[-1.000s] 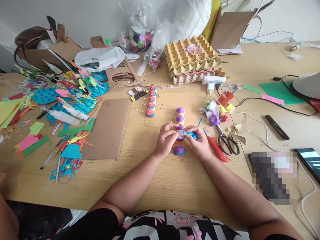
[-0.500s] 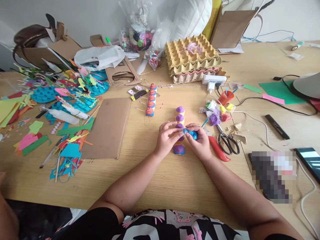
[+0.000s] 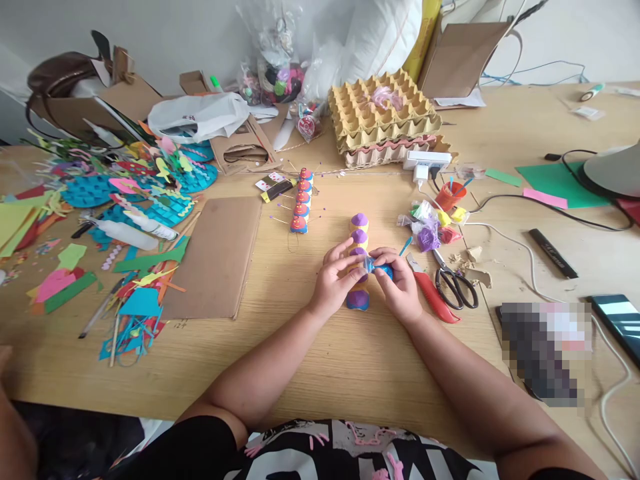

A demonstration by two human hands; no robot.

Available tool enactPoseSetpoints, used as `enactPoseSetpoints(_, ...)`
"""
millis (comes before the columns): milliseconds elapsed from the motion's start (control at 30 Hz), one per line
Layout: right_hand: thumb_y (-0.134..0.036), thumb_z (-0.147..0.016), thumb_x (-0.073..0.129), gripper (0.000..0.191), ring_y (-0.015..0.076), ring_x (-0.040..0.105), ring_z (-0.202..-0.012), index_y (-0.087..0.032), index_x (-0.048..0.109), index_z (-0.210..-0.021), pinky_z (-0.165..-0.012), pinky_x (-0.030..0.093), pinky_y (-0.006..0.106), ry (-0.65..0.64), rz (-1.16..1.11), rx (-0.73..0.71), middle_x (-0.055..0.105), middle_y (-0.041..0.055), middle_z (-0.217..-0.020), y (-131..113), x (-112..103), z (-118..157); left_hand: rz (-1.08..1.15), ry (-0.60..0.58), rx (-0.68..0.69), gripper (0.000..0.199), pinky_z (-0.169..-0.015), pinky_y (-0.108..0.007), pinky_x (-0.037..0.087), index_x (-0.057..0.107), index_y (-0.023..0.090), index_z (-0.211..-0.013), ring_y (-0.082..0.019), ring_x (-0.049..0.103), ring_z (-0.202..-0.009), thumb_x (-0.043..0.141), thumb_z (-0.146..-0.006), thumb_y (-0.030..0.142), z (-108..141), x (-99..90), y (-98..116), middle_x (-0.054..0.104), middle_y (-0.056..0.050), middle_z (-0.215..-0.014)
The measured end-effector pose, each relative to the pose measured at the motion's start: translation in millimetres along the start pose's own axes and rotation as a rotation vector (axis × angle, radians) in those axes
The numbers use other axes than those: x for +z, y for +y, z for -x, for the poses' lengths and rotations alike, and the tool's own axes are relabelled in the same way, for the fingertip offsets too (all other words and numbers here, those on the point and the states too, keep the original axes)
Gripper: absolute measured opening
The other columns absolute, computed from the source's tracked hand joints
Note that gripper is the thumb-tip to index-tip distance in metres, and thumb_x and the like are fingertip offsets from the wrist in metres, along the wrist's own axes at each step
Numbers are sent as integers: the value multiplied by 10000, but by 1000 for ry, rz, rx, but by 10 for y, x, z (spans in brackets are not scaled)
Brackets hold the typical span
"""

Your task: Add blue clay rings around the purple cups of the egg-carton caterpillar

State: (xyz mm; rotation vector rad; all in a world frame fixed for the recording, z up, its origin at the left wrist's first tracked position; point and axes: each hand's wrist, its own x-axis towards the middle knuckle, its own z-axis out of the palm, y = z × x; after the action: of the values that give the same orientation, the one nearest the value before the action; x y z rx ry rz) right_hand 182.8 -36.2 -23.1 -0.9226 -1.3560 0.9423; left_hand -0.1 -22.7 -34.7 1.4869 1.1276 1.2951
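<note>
A small packet of blue clay (image 3: 384,269) in clear plastic is between my two hands. My left hand (image 3: 331,279) pinches the clear plastic end of it. My right hand (image 3: 401,285) has its thumb and fingers closed round the blue lump. Beneath them stands an egg-carton strip (image 3: 358,299) with purple tops and yellow gaps, its middle partly covered by my hands. Farther back on the left is a second strip (image 3: 300,208), red and blue with faces and thin pins at the sides.
To the right lie a red utility knife (image 3: 436,297), black-handled scissors (image 3: 456,287) and bagged clay (image 3: 428,235). Stacked egg trays (image 3: 385,110) are at the back. On the left are cardboard (image 3: 215,257), glue bottles (image 3: 125,233) and paper scraps (image 3: 143,301).
My fingers have shifted slightly on the packet, and less of the blue clay shows beside the right thumb. Both hands stay over the purple strip.
</note>
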Motion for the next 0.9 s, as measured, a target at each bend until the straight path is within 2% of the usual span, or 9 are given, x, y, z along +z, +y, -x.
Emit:
enactPoseSetpoints(67, -638, -991, 776, 391, 277, 722, -1138, -287, 695, -1141, -1038, 619, 481, 9, -2, 56, 752, 94, -1202, 4, 24, 8, 4, 10, 28, 422, -1386, -561, 402, 917, 330, -1160, -357, 543, -1605, 847, -923, 672, -7, -7, 11, 661, -94, -1646)
enactPoseSetpoints(133, -695, -959, 788, 488, 248, 720, -1005, -282, 673, -1194, -940, 639, 449, -7, -20, 142, 748, 76, -1156, 11, 39, 17, -6, 18, 58, 415, -1386, -567, 398, 921, 334, -1141, -354, 547, -1593, 859, -910, 674, -17, -19, 19, 679, -94, -1621)
enactPoseSetpoints(233, -706, -950, 796, 495, 197, 678, -858, -272, 679, -1156, -859, 621, 407, -33, -22, 195, 739, 47, -1085, 16, 35, 25, -6, 28, 50, 420, -1393, -585, 386, 923, 339, -1127, -358, 541, -1594, 863, -899, 686, -27, -28, 24, 691, -94, -1604)
enactPoseSetpoints(367, -673, -969, 796, 438, 184, 650, -841, -273, 697, -1119, -859, 587, 393, -39, -14, 152, 738, 37, -1059, 18, 2, 29, 37, 13, -29, 455, -1414, -601, 355, 924, 324, -1117, -388, 488, -1659, 858, -889, 712, -29, -25, 30, 621, -95, -1701)
enactPoseSetpoints(500, -661, -1001, 757, 401, 183, 639, -818, -275, 687, -1084, -808, 578, 379, -69, -58, 115, 721, 34, -1036, 25, -16, 30, 63, -26, -47, 454, -1441, -571, 316, 919, 308, -1124, -390, 435, -1708, 871, -886, 691, -14, -15, 48, 552, -86, -1773)
enactPoseSetpoints(600, -651, -1015, 743, 391, 171, 625, -802, -275, 668, -1090, -800, 575, 368, -91, -73, 103, 697, 27, -1033, 22, -6, 36, 126, -35, -60, 445, -1418, -548, 372, 912, 297, -1122, -377, 470, -1687, 883, -885, 672, 12, 16, 72, 542, -90, -1780)
enactPoseSetpoints(733, -679, -986, 769, 454, 154, 598, -777, -282, 611, -1141, -776, 573, 346, -54, -84, 166, 650, 5, -1021, 14, 30, 45, 218, -19, -78, 419, -1355, -534, 475, 908, 285, -1093, -355, 583, -1592, 909, -873, 642, 34, 59, 84, 616, -113, -1694)
enactPoseSetpoints(833, -708, -945, 801, 506, 148, 582, -748, -277, 576, -1085, -747, 578, 337, -53, -115, 209, 634, -7, -983, 11, 52, 36, 199, 18, -70, 402, -1382, -552, 436, 920, 289, -1037, -349, 606, -1560, 937, -843, 640, 27, 69, 67, 690, -110, -1598)
enactPoseSetpoints(900, -716, -935, 808, 518, 150, 590, -743, -277, 562, -1060, -737, 579, 338, -65, -132, 222, 643, -7, -969, 6, 57, 26, 213, 31, -86, 411, -1383, -560, 436, 925, 290, -1020, -356, 600, -1567, 942, -830, 654, 22, 72, 61, 693, -106, -1601)
